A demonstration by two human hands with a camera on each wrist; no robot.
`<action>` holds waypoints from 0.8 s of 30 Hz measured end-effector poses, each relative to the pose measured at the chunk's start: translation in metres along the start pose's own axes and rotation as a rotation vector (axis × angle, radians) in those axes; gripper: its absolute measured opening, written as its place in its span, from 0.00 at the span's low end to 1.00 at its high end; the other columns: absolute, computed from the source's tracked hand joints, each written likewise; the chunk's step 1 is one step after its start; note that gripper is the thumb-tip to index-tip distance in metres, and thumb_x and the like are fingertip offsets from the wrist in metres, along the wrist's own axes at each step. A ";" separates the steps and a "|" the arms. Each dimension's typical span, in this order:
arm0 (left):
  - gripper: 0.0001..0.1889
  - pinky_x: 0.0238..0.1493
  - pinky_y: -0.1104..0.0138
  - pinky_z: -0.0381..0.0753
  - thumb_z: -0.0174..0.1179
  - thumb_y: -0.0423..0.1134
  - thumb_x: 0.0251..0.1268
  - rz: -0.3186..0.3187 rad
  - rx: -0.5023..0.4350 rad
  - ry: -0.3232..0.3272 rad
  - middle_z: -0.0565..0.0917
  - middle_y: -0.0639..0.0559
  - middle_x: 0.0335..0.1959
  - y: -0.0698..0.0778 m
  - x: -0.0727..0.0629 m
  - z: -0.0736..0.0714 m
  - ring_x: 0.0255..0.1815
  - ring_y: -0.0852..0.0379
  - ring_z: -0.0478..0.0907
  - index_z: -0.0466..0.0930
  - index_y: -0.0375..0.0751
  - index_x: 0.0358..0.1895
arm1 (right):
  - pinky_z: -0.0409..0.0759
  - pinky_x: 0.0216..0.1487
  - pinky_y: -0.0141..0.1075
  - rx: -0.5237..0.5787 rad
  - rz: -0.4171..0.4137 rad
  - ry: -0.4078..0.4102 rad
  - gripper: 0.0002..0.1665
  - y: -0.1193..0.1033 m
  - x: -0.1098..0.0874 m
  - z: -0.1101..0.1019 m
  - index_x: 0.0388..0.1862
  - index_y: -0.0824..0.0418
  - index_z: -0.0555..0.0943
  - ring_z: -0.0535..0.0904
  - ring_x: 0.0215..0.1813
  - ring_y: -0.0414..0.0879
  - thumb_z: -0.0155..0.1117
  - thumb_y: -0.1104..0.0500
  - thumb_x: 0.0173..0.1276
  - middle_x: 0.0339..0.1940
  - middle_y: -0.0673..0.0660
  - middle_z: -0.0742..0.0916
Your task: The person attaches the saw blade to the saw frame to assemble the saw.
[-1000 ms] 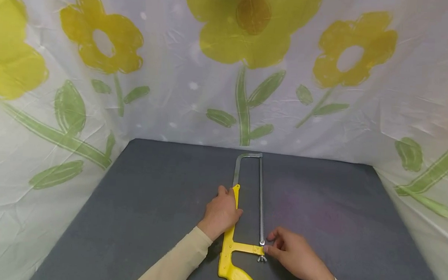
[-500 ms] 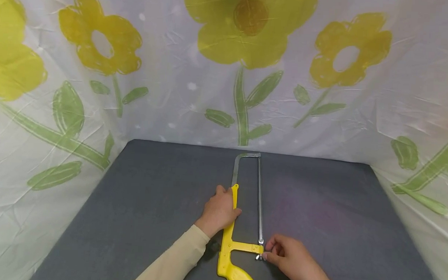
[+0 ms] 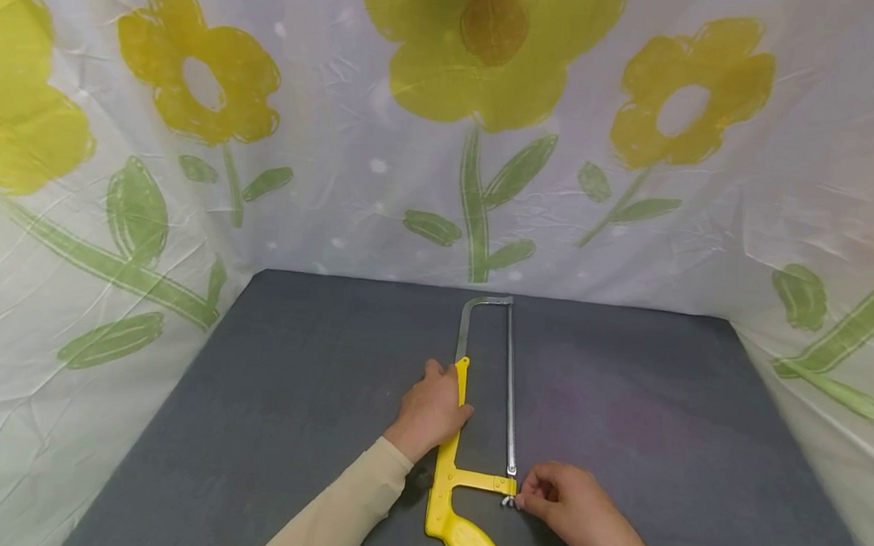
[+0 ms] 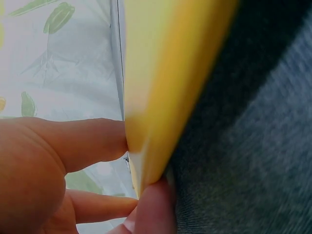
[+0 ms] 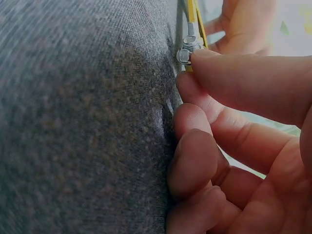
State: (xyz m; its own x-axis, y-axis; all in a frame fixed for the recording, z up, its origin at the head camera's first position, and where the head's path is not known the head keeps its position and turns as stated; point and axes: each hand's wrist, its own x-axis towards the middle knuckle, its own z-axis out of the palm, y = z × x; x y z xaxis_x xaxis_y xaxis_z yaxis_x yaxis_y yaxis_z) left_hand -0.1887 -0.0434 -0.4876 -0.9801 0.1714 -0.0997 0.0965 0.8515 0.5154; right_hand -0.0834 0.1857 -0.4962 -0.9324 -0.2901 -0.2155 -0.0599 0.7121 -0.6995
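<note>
A hacksaw (image 3: pixel 442 478) with a yellow handle and a silver front bow lies on the dark grey table, its handle toward me. Its straight blade section (image 3: pixel 511 388) runs along the right side. My left hand (image 3: pixel 428 405) grips the yellow upper bar; in the left wrist view, thumb and fingers hold the yellow bar (image 4: pixel 165 83) from both sides. At the lower end of the blade, my right hand (image 3: pixel 569 503) pinches the wing nut (image 3: pixel 508 502) between thumb and index finger. The right wrist view shows this wing nut (image 5: pixel 185 54) close up, partly hidden by the thumb tip.
The dark grey table (image 3: pixel 297 356) reaches back to a white curtain (image 3: pixel 325 165) printed with yellow flowers and green leaves. That curtain hangs behind the table and along both sides.
The right thumb and fingers have shifted slightly down toward the wing nut, which has changed its angle. The left hand keeps its grip, and the hacksaw stays in place.
</note>
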 end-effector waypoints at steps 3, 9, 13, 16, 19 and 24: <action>0.39 0.28 0.60 0.83 0.76 0.40 0.68 -0.010 0.000 0.006 0.75 0.32 0.58 0.001 0.000 0.000 0.26 0.51 0.77 0.71 0.27 0.77 | 0.69 0.28 0.30 -0.016 0.000 0.002 0.12 0.000 0.001 0.000 0.29 0.46 0.84 0.71 0.25 0.33 0.78 0.50 0.69 0.23 0.43 0.80; 0.40 0.27 0.60 0.82 0.75 0.41 0.69 -0.019 0.019 0.002 0.74 0.32 0.57 0.000 0.000 0.002 0.26 0.51 0.77 0.69 0.26 0.78 | 0.69 0.29 0.32 0.016 0.045 -0.042 0.09 -0.001 0.003 -0.001 0.31 0.48 0.85 0.72 0.27 0.36 0.78 0.52 0.69 0.25 0.45 0.81; 0.41 0.29 0.59 0.83 0.75 0.42 0.69 -0.015 0.035 0.003 0.74 0.32 0.59 0.000 0.001 0.003 0.27 0.50 0.78 0.69 0.26 0.78 | 0.70 0.29 0.32 0.024 0.074 -0.060 0.08 -0.002 0.005 0.000 0.32 0.49 0.86 0.73 0.28 0.39 0.78 0.53 0.69 0.26 0.46 0.81; 0.41 0.29 0.58 0.84 0.75 0.42 0.69 -0.016 0.037 0.002 0.74 0.31 0.60 0.000 0.001 0.003 0.28 0.50 0.79 0.69 0.26 0.78 | 0.70 0.29 0.32 0.020 0.088 -0.067 0.08 -0.002 0.005 0.000 0.31 0.49 0.87 0.74 0.28 0.40 0.79 0.53 0.68 0.26 0.46 0.82; 0.41 0.30 0.58 0.84 0.75 0.42 0.69 -0.022 0.036 0.001 0.74 0.32 0.60 0.001 0.001 0.003 0.29 0.50 0.79 0.69 0.26 0.79 | 0.70 0.30 0.32 0.014 0.090 -0.075 0.08 -0.003 0.006 0.000 0.31 0.49 0.87 0.74 0.28 0.40 0.79 0.53 0.68 0.26 0.46 0.82; 0.41 0.29 0.59 0.83 0.75 0.42 0.69 -0.027 0.045 0.004 0.74 0.32 0.61 0.002 0.001 0.004 0.29 0.50 0.79 0.68 0.27 0.79 | 0.69 0.30 0.32 0.017 0.084 -0.089 0.08 -0.003 0.005 -0.002 0.30 0.50 0.87 0.73 0.28 0.39 0.78 0.53 0.67 0.25 0.46 0.81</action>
State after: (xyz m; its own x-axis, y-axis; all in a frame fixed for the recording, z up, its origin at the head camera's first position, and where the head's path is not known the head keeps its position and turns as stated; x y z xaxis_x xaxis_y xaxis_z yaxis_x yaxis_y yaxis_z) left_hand -0.1884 -0.0397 -0.4899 -0.9832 0.1458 -0.1098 0.0773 0.8774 0.4734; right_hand -0.0885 0.1835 -0.4939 -0.8984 -0.2862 -0.3331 0.0240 0.7254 -0.6879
